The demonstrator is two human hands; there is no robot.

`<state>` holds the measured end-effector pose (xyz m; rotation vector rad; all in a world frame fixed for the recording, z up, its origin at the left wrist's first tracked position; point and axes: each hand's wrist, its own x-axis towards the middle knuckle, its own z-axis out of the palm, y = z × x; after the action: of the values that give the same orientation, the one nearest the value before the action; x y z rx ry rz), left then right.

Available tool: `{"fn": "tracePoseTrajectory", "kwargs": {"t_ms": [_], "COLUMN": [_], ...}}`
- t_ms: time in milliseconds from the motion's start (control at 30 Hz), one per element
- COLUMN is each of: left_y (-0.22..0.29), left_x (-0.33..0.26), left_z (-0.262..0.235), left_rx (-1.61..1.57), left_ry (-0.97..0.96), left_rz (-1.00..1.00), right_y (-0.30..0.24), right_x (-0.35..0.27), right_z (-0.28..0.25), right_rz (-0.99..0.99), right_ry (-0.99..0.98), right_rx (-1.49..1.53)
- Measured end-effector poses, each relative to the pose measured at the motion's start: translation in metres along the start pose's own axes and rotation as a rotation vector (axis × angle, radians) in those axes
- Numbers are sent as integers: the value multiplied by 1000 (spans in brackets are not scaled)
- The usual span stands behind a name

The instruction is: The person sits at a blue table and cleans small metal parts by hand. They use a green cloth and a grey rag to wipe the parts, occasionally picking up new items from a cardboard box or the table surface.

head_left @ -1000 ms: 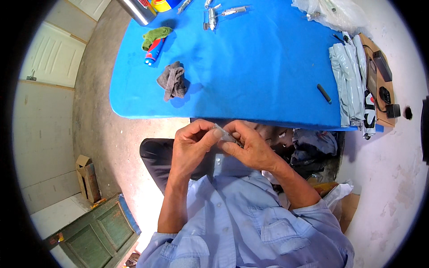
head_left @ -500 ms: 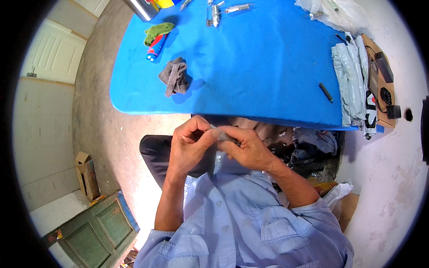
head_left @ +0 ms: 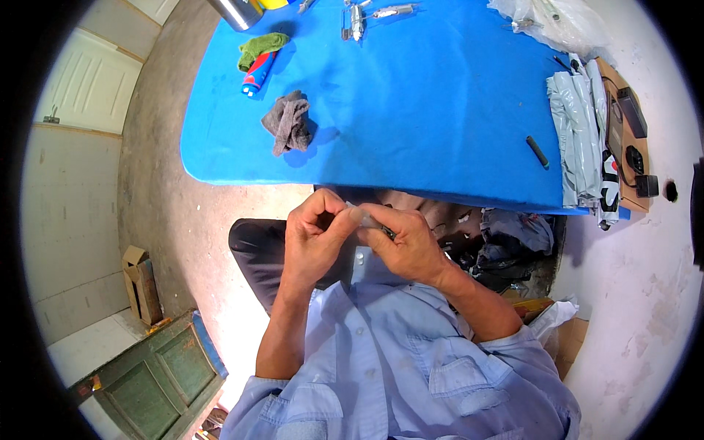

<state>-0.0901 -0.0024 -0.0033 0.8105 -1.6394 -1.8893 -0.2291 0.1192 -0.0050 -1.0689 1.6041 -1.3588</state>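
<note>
My left hand (head_left: 312, 231) and my right hand (head_left: 405, 240) meet just in front of the table's near edge, above my lap. Both are closed, fingertips pinched together around a small pale grey object (head_left: 369, 222) that looks narrow. A dark end of something shows under my right fingers; most of what they hold is hidden, so its kind is unclear. On the blue table (head_left: 411, 110) beyond lie a crumpled grey-brown cloth (head_left: 288, 125), a green cloth (head_left: 262, 48) and a red and blue tube (head_left: 257, 75).
At the far edge stand a metal cylinder (head_left: 236, 11) and silvery metal tools (head_left: 357, 22). To the right are a dark green stick (head_left: 537, 152), grey plastic bags (head_left: 572, 132), a cardboard piece with black devices (head_left: 631, 114) and clear plastic wrapping (head_left: 546, 18). A cardboard box (head_left: 141, 286) stands on the left floor.
My fingers have shifted slightly around the small object; less of its pale part shows between the fingertips. The things on the table have stayed where they were.
</note>
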Motion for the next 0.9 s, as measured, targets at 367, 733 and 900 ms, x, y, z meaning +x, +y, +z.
{"fn": "tracePoseTrajectory", "kwargs": {"t_ms": [367,733,900], "left_y": [4,2,4], "left_x": [-3,2,4], "left_z": [3,-14,-21], "left_rx": [-6,-113,-120], "left_ry": [31,12,68], "left_rz": [7,-106,-72], "right_y": [-6,-5,5], "right_x": [-1,1,-4], "right_z": [10,-16,-27], "right_rz": [-30,292,322], "right_ry": [43,-300,-339], "right_rx": [14,438,537]}}
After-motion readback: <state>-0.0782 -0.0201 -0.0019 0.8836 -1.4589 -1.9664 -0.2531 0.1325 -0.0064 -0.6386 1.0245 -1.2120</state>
